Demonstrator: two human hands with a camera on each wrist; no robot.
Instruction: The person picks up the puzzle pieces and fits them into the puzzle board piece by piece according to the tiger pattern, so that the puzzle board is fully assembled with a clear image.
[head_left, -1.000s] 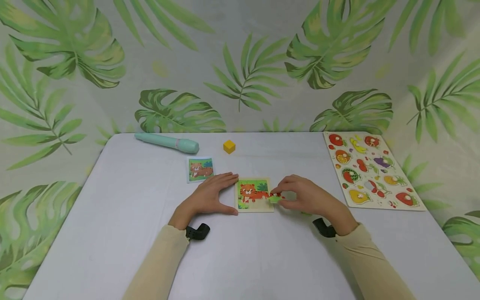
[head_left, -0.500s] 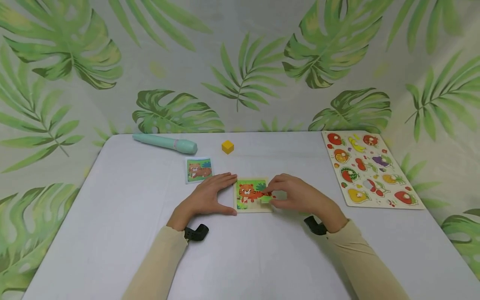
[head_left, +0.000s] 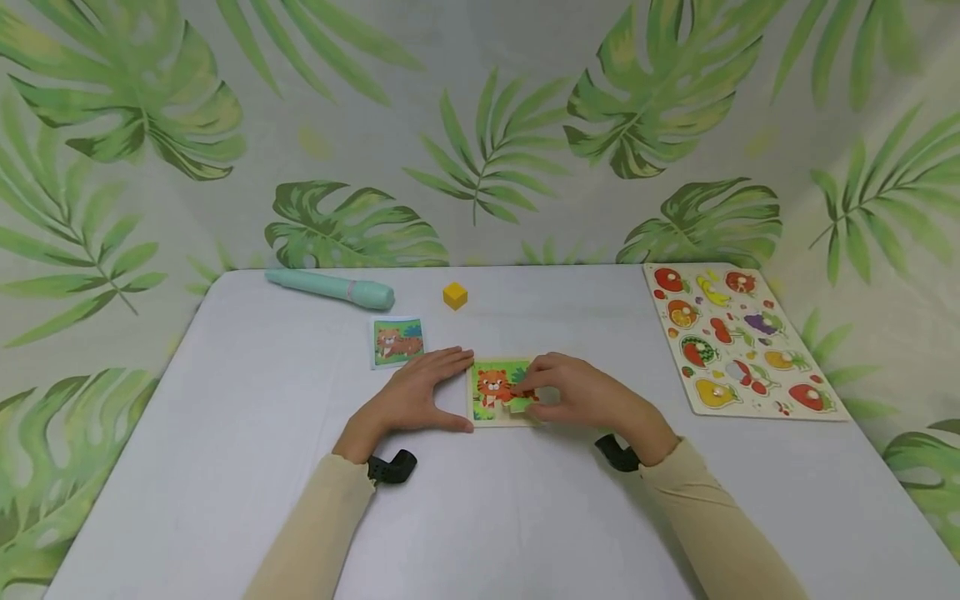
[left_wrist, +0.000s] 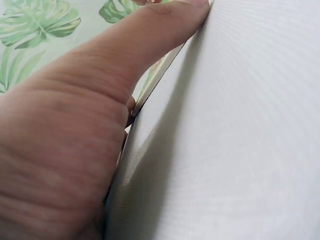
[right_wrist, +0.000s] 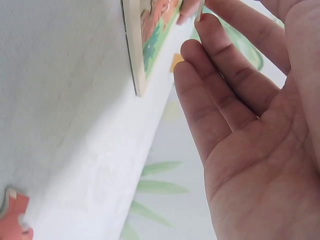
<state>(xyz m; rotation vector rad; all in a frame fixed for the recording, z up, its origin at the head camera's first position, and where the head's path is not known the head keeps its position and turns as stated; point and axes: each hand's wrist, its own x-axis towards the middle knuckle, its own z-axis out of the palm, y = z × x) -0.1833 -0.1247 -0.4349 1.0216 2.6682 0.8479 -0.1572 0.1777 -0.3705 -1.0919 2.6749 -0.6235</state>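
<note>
A small wooden tiger jigsaw board [head_left: 480, 414] lies on the white table. My left hand [head_left: 408, 396] rests flat along its left side, fingertips at the upper left corner and thumb at the lower left one. Above the lower middle of the board, my right hand [head_left: 581, 390] pinches a green-edged puzzle piece [head_left: 519, 405] between thumb and fingertips. In the right wrist view the piece shows only as a thin edge at the fingertips, beside the board's frame [right_wrist: 134, 55]. A loose orange puzzle piece [right_wrist: 15, 215] lies on the table under the right wrist, hidden in the head view.
A tiger picture card [head_left: 397, 342] lies just beyond my left hand. Farther back are a mint-green tube-shaped thing [head_left: 330, 287] and a yellow cube [head_left: 455, 296]. A fruit peg puzzle board [head_left: 742, 342] lies at the right edge. A leaf-print cloth [head_left: 487, 125] hangs behind the table.
My right hand has moved left with the puzzle piece, from the board's right edge to over its lower middle. The left hand has stayed at the board's left side.
</note>
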